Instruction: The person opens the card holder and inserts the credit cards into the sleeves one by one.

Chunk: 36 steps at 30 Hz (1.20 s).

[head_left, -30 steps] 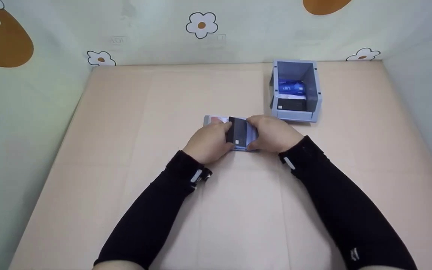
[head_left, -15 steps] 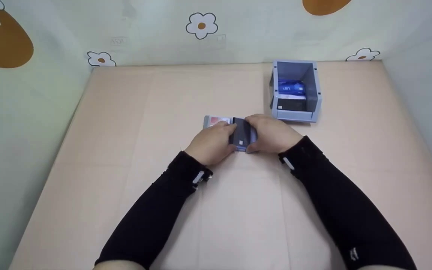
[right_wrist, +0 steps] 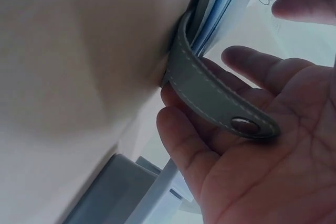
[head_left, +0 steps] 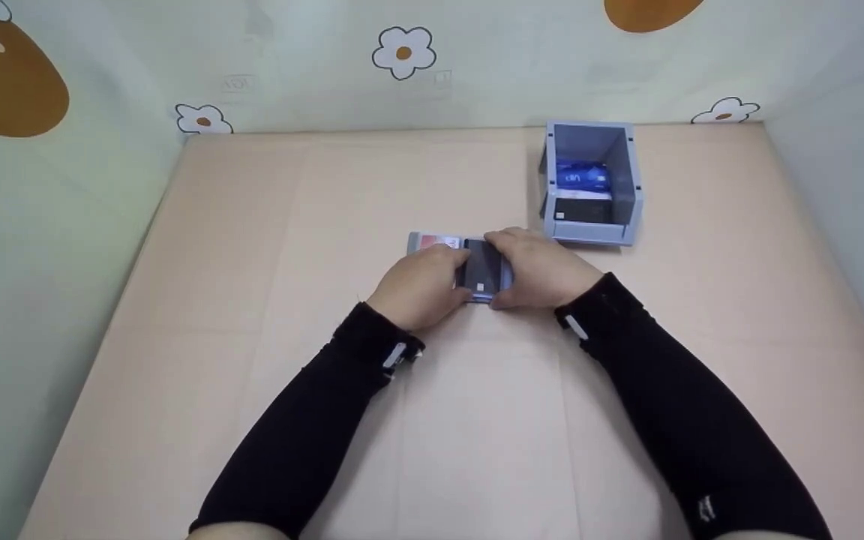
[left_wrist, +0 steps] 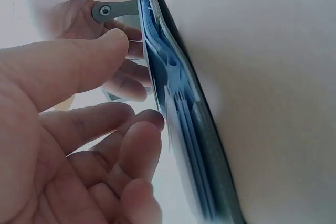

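A card holder (head_left: 508,276) with a grey-green cover and bluish sleeves lies spread on the table. On its right half is a black card (head_left: 484,264) with a small pale square; a red-and-white card (head_left: 438,241) shows on its left half. My right hand (head_left: 541,264) grips the right half, thumb at the near edge, fingers at the far edge. The holder's snap strap (right_wrist: 220,93) passes over my right fingers. My left hand (head_left: 421,283) covers part of the left half, fingertips at the black card's left edge. In the left wrist view, its fingers are loosely bent beside the sleeves (left_wrist: 186,145).
A grey-blue bin (head_left: 595,234) stands at the back right, behind my right hand. Inside are a crumpled blue packet (head_left: 582,178) and a black card (head_left: 583,211). Flower-printed walls (head_left: 304,67) border the table (head_left: 327,187) at the back and sides.
The black card has swung from a tilted position down flat onto the right half. My left hand shifted slightly right with it, uncovering more of the red-and-white card. The right hand barely moved.
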Available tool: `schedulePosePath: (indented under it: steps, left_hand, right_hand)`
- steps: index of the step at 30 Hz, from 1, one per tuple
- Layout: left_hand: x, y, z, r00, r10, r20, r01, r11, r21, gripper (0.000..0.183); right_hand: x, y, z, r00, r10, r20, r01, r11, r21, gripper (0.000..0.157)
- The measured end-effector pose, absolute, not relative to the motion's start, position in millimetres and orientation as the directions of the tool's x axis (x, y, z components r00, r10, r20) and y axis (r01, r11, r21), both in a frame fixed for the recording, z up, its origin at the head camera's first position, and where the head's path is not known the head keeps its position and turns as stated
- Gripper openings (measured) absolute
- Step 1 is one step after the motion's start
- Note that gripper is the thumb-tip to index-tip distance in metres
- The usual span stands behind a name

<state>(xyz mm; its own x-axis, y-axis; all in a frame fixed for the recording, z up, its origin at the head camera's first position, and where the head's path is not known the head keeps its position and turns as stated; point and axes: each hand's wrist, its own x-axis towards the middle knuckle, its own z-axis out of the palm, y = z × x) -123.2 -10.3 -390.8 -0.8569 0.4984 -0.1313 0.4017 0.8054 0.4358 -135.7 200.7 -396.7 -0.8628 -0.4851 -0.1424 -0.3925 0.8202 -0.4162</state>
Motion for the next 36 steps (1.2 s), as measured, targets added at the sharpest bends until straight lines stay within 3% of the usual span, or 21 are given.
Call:
schedulePosePath:
  steps: [7,14,36]
  left_hand:
    - [-123.1,-10.0,-391.4,-0.852,0.506,-0.132,0.397,0.79,0.468,0.045]
    - [-123.8,-10.0,-391.0,-0.845,0.507,-0.168,0.382,0.794,0.473,0.055]
    - [-124.0,-10.1,-394.3,-0.838,0.524,-0.154,0.399,0.779,0.483,0.051]
  right_hand:
    - [-135.6,200.4,-396.0,-0.868,-0.47,-0.158,-0.375,0.83,-0.412,0.104]
    - [-135.4,201.5,-395.2,-0.861,-0.488,-0.143,-0.393,0.817,-0.423,0.105]
    - [-131.9,195.4,-393.1,-0.869,-0.481,-0.12,-0.404,0.828,-0.389,0.097]
